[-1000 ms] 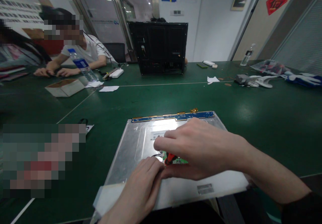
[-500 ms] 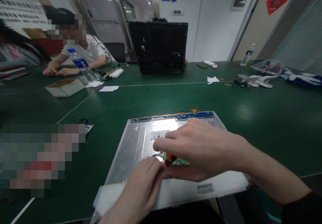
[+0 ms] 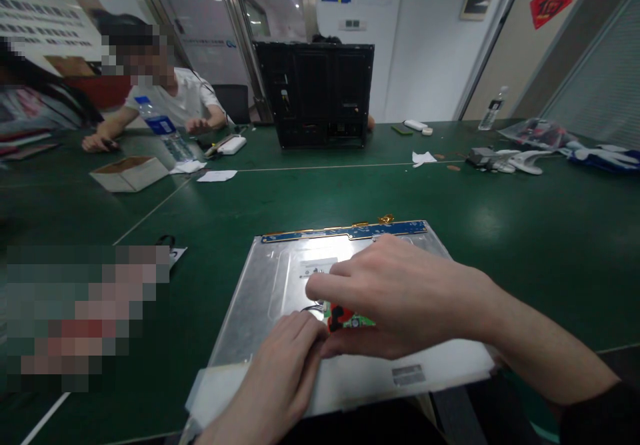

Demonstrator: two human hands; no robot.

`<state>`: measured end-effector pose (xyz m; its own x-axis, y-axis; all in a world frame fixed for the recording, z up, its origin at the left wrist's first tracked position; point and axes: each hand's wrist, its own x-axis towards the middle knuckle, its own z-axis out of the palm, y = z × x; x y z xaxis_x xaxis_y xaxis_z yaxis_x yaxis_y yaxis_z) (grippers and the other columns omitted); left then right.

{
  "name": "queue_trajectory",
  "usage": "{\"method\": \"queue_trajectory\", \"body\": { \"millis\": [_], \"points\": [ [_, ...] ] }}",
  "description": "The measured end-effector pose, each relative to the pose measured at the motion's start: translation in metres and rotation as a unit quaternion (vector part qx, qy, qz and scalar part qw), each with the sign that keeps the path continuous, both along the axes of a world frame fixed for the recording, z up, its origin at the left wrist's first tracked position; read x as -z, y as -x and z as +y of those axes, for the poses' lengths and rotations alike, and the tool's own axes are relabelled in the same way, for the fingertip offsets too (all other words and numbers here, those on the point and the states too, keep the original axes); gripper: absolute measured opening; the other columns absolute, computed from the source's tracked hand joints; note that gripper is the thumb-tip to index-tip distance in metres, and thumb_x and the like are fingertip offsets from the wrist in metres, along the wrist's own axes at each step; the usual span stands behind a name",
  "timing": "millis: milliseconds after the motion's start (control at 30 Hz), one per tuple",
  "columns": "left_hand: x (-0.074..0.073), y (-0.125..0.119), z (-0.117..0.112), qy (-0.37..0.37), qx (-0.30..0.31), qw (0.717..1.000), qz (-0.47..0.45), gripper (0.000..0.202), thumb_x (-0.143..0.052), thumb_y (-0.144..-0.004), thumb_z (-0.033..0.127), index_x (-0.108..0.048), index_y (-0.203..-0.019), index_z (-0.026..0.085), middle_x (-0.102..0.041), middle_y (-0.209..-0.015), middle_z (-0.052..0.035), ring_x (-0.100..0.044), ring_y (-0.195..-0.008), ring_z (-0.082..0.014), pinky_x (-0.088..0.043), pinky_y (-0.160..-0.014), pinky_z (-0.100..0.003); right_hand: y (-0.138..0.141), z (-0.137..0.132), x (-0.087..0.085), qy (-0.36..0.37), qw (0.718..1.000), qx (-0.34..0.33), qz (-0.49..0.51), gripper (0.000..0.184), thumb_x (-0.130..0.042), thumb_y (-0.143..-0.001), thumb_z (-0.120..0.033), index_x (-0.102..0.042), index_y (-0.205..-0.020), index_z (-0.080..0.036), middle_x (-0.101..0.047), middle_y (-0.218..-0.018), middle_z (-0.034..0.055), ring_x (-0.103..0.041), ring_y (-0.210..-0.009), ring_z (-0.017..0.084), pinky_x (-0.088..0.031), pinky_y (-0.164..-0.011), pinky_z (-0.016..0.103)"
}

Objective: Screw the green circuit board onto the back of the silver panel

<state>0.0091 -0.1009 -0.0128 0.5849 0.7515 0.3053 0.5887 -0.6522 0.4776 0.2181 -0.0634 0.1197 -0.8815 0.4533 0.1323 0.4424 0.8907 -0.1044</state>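
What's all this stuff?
table: 1, green, across middle
metal panel: 1, silver, front middle
circuit strip: 1, blue, panel's far edge
circuit board: 1, green, on panel
tool: 1, red and black, at circuit board
casing: 1, black, far middle
bottles: 2, clear, far left and right
box: 1, whitish, left
small items: several, mixed, right
people: 3, one in white, around table
left hand: 1, bare, on panel
right hand: 1, bare, around tool

Red-and-black tool mostly hidden by right fingers, label print illegible
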Motion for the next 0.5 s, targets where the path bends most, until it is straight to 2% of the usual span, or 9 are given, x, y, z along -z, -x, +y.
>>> {"method": "queue_trajectory", "body": {
  "millis": [67, 133, 267, 367, 500],
  "points": [
    [0.0017, 0.0002, 0.0001, -0.002, -0.002, 1.000, -0.002, 0.014, -0.036, -0.094, 0.017, -0.049, -0.092, 0.021, -0.058, -0.086, -0.0060, -0.056, -0.078, -0.0229, -0.049, -0.069, -0.035, -0.0003, 0.0006, 0.0014, -0.015, 1.000, 0.001, 0.001, 0.025, -0.047, -0.094, -0.043, -0.050, -0.102, -0.020, -0.062, -0.074, -0.0011, -0.046, -0.057, 0.012, -0.018, -0.050, 0.029],
    [0.0022, 0.0005, 0.0001, -0.004, 0.001, 1.000, -0.005, 0.013, -0.037, -0.093, 0.016, -0.050, -0.093, 0.021, -0.059, -0.089, -0.0061, -0.056, -0.080, -0.0230, -0.049, -0.070, -0.036, -0.0001, 0.0002, 0.0018, -0.021, 1.000, 0.001, 0.002, 0.019, -0.045, -0.095, -0.037, -0.050, -0.100, -0.020, -0.061, -0.073, -0.0016, -0.045, -0.056, 0.012, -0.018, -0.049, 0.029],
    [-0.0001, 0.0007, -0.0002, 0.002, 0.006, 1.000, 0.001, 0.014, -0.039, -0.092, 0.016, -0.051, -0.096, 0.021, -0.060, -0.091, -0.0063, -0.056, -0.081, -0.0232, -0.049, -0.072, -0.037, 0.0004, -0.0018, -0.0002, -0.007, 1.000, 0.001, 0.005, 0.015, -0.048, -0.089, -0.028, -0.050, -0.101, -0.018, -0.063, -0.082, 0.0002, -0.046, -0.058, 0.012, -0.021, -0.049, 0.029],
    [-0.0013, 0.0003, -0.0002, 0.003, 0.000, 1.000, 0.001, 0.014, -0.039, -0.092, 0.017, -0.052, -0.092, 0.021, -0.060, -0.088, -0.0061, -0.057, -0.078, -0.0229, -0.049, -0.071, -0.036, 0.0004, -0.0016, -0.0010, 0.005, 1.000, -0.003, 0.007, 0.019, -0.051, -0.089, -0.032, -0.050, -0.103, -0.018, -0.064, -0.086, 0.0012, -0.048, -0.061, 0.013, -0.022, -0.050, 0.029],
    [-0.0004, 0.0000, 0.0002, -0.007, -0.006, 1.000, -0.007, 0.014, -0.039, -0.091, 0.017, -0.053, -0.091, 0.021, -0.060, -0.086, -0.0058, -0.058, -0.077, -0.0225, -0.050, -0.069, -0.034, 0.0003, 0.0003, 0.0004, -0.007, 1.000, 0.001, 0.002, 0.025, -0.046, -0.094, -0.043, -0.050, -0.102, -0.020, -0.063, -0.077, 0.0001, -0.048, -0.059, 0.013, -0.020, -0.050, 0.029]
  ]
}}
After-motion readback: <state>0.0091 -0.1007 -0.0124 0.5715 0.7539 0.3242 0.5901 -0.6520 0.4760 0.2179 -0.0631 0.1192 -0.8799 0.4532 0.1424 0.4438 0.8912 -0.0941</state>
